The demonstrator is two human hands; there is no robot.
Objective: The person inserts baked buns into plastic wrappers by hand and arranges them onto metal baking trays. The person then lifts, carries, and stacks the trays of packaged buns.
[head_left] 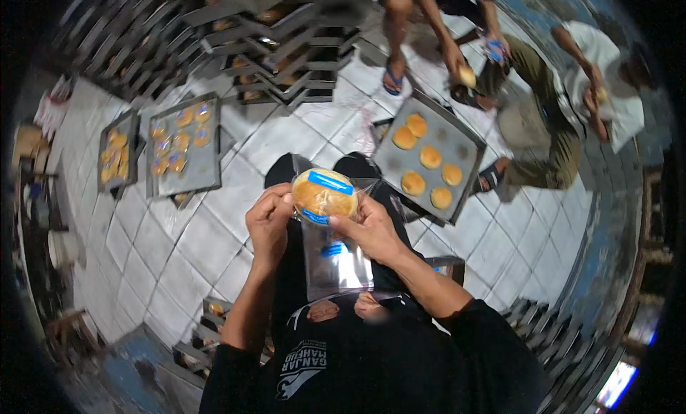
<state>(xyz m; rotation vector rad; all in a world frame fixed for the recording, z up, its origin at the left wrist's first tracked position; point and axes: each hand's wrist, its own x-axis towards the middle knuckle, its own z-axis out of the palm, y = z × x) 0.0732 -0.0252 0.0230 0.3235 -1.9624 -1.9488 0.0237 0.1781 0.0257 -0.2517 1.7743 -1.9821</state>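
Between my two hands is a round golden bun [318, 199] in a clear plastic bag with blue printed bands. My left hand [269, 217] pinches the bag at the bun's left side. With thumb and fingers, my right hand [370, 230] grips the wrapped bun at its lower right. Below it, over my lap, lie clear plastic bags [337, 267] with a blue band. To the right, a metal tray [436, 172] on the floor carries several unwrapped buns [430, 156].
At left, one tray [160, 183] and a smaller tray [128, 172] hold wrapped buns. Stacked metal trays [286, 63] stand at the back, more trays [550, 342] at lower right. One person [457, 49] holds a bun; another [600, 92] sits at right. The floor is white tile [193, 235].
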